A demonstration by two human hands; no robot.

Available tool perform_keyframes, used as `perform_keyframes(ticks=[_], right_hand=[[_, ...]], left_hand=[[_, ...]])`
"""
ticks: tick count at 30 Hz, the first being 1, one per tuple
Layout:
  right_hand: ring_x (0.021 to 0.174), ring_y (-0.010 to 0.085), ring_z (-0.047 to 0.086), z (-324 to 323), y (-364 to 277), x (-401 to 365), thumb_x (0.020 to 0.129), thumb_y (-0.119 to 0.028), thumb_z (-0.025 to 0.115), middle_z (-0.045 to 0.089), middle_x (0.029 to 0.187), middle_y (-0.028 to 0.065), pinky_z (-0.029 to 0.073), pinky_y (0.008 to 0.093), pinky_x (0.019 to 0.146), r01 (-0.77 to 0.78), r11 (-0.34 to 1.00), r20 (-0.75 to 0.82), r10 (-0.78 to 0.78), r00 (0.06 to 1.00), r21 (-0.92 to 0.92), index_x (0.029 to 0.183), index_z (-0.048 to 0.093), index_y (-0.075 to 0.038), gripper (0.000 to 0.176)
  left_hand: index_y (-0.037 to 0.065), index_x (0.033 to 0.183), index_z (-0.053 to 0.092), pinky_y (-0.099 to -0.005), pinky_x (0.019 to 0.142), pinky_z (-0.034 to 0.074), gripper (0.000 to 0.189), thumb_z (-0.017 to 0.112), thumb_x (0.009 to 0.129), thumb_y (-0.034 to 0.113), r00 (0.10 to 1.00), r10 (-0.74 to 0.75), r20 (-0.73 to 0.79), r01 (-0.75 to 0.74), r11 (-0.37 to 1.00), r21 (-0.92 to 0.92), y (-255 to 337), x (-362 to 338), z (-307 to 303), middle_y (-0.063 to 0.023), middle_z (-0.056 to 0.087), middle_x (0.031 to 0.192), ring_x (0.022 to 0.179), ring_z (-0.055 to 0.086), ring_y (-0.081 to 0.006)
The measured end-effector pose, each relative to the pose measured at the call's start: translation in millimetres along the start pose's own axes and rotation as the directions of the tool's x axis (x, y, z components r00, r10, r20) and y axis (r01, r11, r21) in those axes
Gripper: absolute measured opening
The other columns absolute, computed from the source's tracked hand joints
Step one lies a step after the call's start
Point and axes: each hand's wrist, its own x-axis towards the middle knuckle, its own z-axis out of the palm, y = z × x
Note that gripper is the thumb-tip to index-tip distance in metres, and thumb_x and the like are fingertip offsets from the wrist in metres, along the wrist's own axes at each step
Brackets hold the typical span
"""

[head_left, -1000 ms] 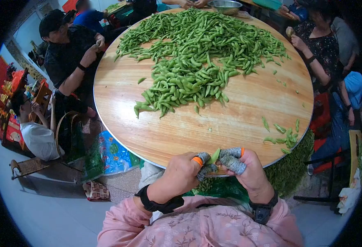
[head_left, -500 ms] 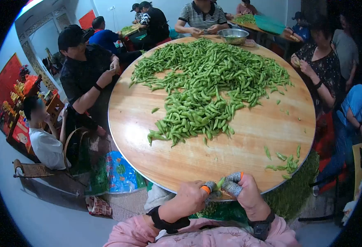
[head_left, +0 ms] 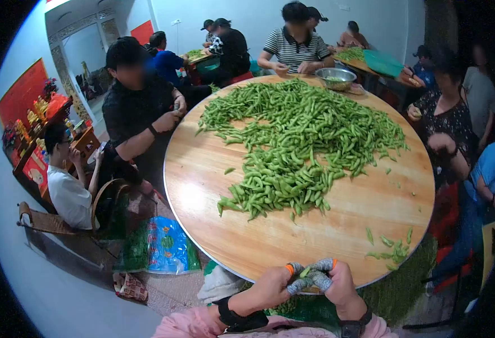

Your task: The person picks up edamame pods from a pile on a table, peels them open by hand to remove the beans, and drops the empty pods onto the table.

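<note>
At the near edge of the round wooden table [head_left: 202, 225], my left hand [head_left: 271, 286] and my right hand [head_left: 337, 281] meet, with grey coverings and orange bands on some fingers. A green pod [head_left: 305, 272] is pinched between the fingertips of both hands. Beyond them a large pile of green pods [head_left: 309, 135] covers the table's middle and far part. Several loose pods [head_left: 395, 250] lie near the right edge. Below my hands, partly hidden by them, are shelled beans [head_left: 284, 307].
A metal bowl [head_left: 336, 79] stands at the table's far side. People sit at the left, far side and right. A blue and green plastic bag [head_left: 168, 245] lies on the floor at left, near a wicker chair [head_left: 50, 218].
The view has tilted up and shifted, so the table sits lower and further right. My fingers have closed in around the pod. The person at right has moved their hands apart.
</note>
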Motion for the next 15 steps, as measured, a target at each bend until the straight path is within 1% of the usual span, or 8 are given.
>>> perform_keyframes(ticks=[1,3,5,6,8,12,14,15], right_hand=[[0.069,0.0105,0.055,-0.8,-0.5,0.9,0.073,0.002,0.053,0.059,0.076,0.0053,0.044,0.0229,0.063,0.007,1.0,0.022,-0.007,1.0,-0.029,0.08,0.057,0.003,0.008],[0.069,0.0103,0.054,-7.6,5.6,3.2,0.073,0.001,0.054,0.059,0.075,0.0052,0.044,0.0226,0.063,0.038,0.995,0.08,-0.03,0.996,-0.098,0.078,0.057,0.003,0.007],[0.069,0.0103,0.055,-9.0,9.4,1.4,0.072,0.001,0.055,0.059,0.075,0.0045,0.044,0.0224,0.063,0.015,0.999,0.129,-0.009,0.992,-0.047,0.077,0.057,0.003,0.006],[0.069,0.0103,0.055,-7.8,9.3,1.5,0.072,0.001,0.055,0.059,0.075,0.0045,0.044,0.0224,0.063,0.01,0.999,0.141,-0.003,0.99,-0.047,0.077,0.057,0.003,0.006],[0.069,0.0105,0.055,-4.7,7.6,1.5,0.072,0.0,0.056,0.059,0.075,0.0044,0.044,0.0222,0.063,-0.032,0.996,0.1,0.024,0.995,0.083,0.077,0.057,0.002,0.006],[0.069,0.0104,0.055,-4.9,13.1,2.3,0.072,0.0,0.057,0.059,0.075,0.0043,0.044,0.0224,0.063,-0.074,0.99,0.089,0.063,0.994,0.122,0.078,0.057,0.002,0.006],[0.068,0.0102,0.055,-0.8,7.5,3.4,0.071,0.001,0.057,0.059,0.074,0.0045,0.044,0.0227,0.063,-0.023,1.0,0.091,0.023,0.996,0.003,0.078,0.057,0.003,0.006],[0.068,0.0102,0.055,-0.1,9.1,3.2,0.071,0.001,0.057,0.059,0.074,0.0045,0.044,0.0227,0.063,-0.025,1.0,0.093,0.025,0.995,0.003,0.078,0.057,0.003,0.006]], left_hand=[[0.0,0.089,0.052,-0.0259,0.064,0.041,0.016,0.05,0.078,0.011,0.999,0.031,0.019,-0.032,0.999,0.039,-2.2,0.2,-0.2,-0.0081,0.056,0.074,0.07,0.051,-0.0121],[-0.001,0.088,0.052,-0.0246,0.063,0.04,0.017,0.049,0.08,0.013,0.996,0.082,0.019,-0.081,0.996,-0.025,-12.3,1.8,-1.4,-0.0058,0.055,0.074,0.07,0.049,-0.0098],[0.001,0.087,0.052,-0.0227,0.06,0.039,0.018,0.047,0.082,0.017,0.985,0.074,0.155,-0.025,0.955,-0.296,-15.8,1.2,-3.1,-0.0016,0.053,0.072,0.067,0.046,-0.0084],[0.001,0.087,0.052,-0.0227,0.06,0.039,0.018,0.047,0.082,0.017,0.987,0.067,0.144,-0.022,0.954,-0.299,-20.0,0.4,-2.4,-0.0016,0.053,0.072,0.067,0.046,-0.0084],[0.001,0.086,0.051,-0.0214,0.057,0.037,0.02,0.045,0.084,0.02,0.979,0.045,0.2,0.043,0.908,-0.417,-26.1,-1.6,-1.1,0.0013,0.049,0.07,0.065,0.042,-0.0071],[0.002,0.085,0.049,-0.0211,0.056,0.036,0.02,0.044,0.084,0.021,0.984,0.059,0.169,0.025,0.89,-0.454,-23.8,-3.3,-0.1,0.0008,0.047,0.069,0.065,0.041,-0.007],[0.001,0.086,0.049,-0.0216,0.056,0.036,0.018,0.045,0.083,0.018,0.997,0.025,0.076,-0.004,0.964,-0.267,-21.6,-2.9,1.2,0.0,0.048,0.069,0.065,0.042,-0.0077],[0.001,0.086,0.049,-0.0216,0.056,0.036,0.018,0.045,0.083,0.018,0.997,0.023,0.075,-0.003,0.963,-0.269,-22.5,-2.4,2.9,0.0,0.048,0.069,0.065,0.042,-0.0077]])
